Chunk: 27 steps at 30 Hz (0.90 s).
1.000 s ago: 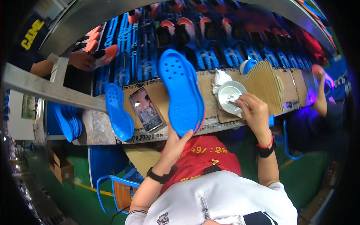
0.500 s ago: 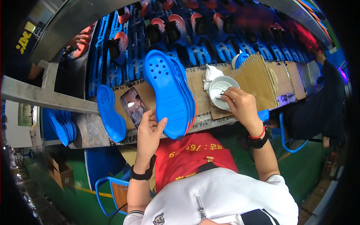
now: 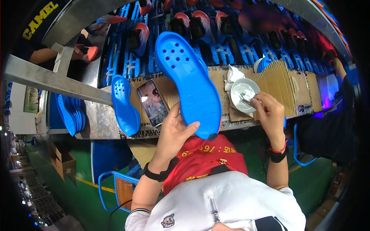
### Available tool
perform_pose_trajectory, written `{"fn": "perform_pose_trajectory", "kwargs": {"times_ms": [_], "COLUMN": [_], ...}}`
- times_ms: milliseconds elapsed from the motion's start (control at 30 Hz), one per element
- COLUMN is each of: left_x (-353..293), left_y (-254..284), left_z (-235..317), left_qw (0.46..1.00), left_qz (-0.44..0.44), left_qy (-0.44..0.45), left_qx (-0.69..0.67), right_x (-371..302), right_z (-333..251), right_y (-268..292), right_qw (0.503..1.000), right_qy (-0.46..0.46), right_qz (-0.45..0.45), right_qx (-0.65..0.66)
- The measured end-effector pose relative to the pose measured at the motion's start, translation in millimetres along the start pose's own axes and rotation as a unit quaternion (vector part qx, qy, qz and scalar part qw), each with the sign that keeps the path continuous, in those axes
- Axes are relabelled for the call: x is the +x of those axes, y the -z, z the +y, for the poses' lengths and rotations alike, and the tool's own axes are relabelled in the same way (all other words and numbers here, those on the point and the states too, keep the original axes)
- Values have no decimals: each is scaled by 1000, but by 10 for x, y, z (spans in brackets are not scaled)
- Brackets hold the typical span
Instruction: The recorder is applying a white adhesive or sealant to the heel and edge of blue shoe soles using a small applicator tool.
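Note:
My left hand [image 3: 174,134] grips the edge of a blue shoe sole [image 3: 198,98], thumb on its top face and fingers underneath. The sole tilts with its holed toe end pointing away, and another blue edge shows behind it. To the right, my right hand [image 3: 269,111] pinches a thin implement, perhaps a small brush, dipping into a white bowl [image 3: 236,95] of whitish liquid; its tip is too unclear to name. A crumpled white tissue [image 3: 232,76] touches the bowl's far side. Left of the held sole lie a phone [image 3: 152,103] and a single blue sole [image 3: 126,109].
Cardboard [image 3: 275,82] covers the bench right of the bowl. A stack of blue soles [image 3: 72,115] stands at the far left, near a metal frame bar [image 3: 58,84]. Beyond the bench, a rack line carries several red-and-black shoes [image 3: 200,25]. Other people are at both sides.
My left hand has reached further under the sole and raised it, so it hides most of the soles behind it. The right hand stays at the bowl. The whole view has shifted.

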<state>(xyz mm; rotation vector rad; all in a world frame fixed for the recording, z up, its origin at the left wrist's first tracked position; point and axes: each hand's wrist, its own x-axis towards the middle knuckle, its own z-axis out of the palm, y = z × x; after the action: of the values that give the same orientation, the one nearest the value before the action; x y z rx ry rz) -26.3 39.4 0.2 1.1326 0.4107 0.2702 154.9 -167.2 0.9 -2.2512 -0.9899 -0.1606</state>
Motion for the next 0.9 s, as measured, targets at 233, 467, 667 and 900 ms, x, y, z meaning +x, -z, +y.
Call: {"fn": "perform_pose_trajectory", "kwargs": {"times_ms": [233,467,667,900], "left_x": [52,19,-12,-40], "left_y": [-200,-260,-272,-305], "left_z": [-136,-142,-137,-151], "left_qw": [993,975,966,943], "left_qz": [41,98,113,127], "left_qy": [-88,-148,-161,-201], "left_qx": [68,130,167,233], "right_x": [-144,-190,-186,-176], "right_z": [-377,-562,-587,-628], "right_y": [78,-29,-81,-66], "right_qw": [992,984,984,980], "right_qy": [27,86,115,155], "right_qz": [40,6,2,-13], "right_qx": [118,158,136,121]}}
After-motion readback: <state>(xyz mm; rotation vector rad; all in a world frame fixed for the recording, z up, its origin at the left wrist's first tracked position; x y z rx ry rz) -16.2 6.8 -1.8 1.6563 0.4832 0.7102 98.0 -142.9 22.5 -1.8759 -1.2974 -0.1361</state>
